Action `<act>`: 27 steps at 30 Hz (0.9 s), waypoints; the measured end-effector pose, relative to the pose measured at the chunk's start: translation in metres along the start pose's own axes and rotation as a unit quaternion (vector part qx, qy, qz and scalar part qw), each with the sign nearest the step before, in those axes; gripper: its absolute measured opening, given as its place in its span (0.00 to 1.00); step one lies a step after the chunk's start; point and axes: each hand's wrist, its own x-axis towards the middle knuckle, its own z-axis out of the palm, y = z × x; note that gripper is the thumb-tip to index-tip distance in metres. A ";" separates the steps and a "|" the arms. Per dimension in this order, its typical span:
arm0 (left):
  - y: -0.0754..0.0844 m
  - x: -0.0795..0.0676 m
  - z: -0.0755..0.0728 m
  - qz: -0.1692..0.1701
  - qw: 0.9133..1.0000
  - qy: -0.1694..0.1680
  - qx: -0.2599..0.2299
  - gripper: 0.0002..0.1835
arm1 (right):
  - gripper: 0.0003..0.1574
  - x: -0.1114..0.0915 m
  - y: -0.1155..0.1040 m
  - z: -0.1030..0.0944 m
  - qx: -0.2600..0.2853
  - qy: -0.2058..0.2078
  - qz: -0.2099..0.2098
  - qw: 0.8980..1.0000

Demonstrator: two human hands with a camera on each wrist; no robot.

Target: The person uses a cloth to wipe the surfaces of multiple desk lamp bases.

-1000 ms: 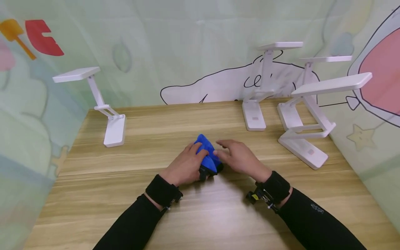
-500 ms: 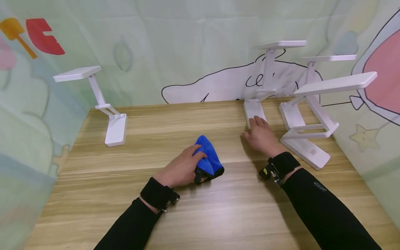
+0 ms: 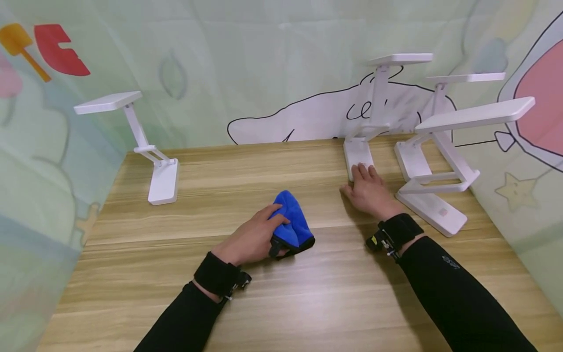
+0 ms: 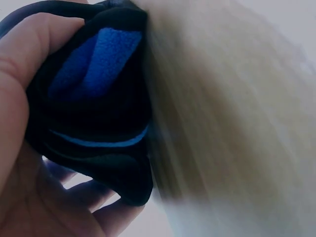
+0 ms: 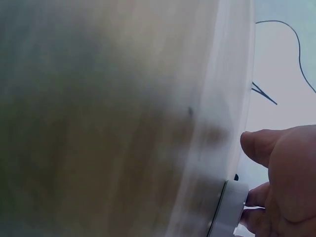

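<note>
My left hand [image 3: 252,234] grips a folded blue cloth [image 3: 293,222] with black edging, low over the middle of the table. In the left wrist view the thumb lies along one side of the cloth [image 4: 111,61] and fingers curl beneath its dark folds. Over on the right, my right hand [image 3: 371,193] rests its straight fingertips on the base of a white desk lamp [image 3: 357,151]. The right wrist view has the thumb held apart and the fingertips on top of the lamp base [image 5: 229,210].
Two more white desk lamps stand at the right, a nearer one [image 3: 433,212] and one behind it [image 3: 411,159]. Another lamp [image 3: 163,183] stands at the back left. A printed curtain [image 3: 281,73] borders the wooden table [image 3: 220,171].
My right hand has left the cloth, moved right and away from me, and come to the lamp's base. The left hand keeps hold of the cloth, shifting slightly left.
</note>
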 end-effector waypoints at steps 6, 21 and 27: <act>-0.001 -0.002 0.001 -0.006 1.000 0.000 -0.010 0.34 | 0.46 -0.003 -0.007 0.004 -0.005 0.006 0.002 1.000; -0.001 -0.004 -0.001 0.001 1.000 -0.006 -0.016 0.34 | 0.43 -0.013 -0.025 0.011 -0.020 0.007 -0.011 1.000; 0.000 -0.007 -0.002 -0.002 0.999 -0.022 -0.023 0.33 | 0.43 -0.019 -0.036 0.013 -0.026 0.014 -0.032 0.999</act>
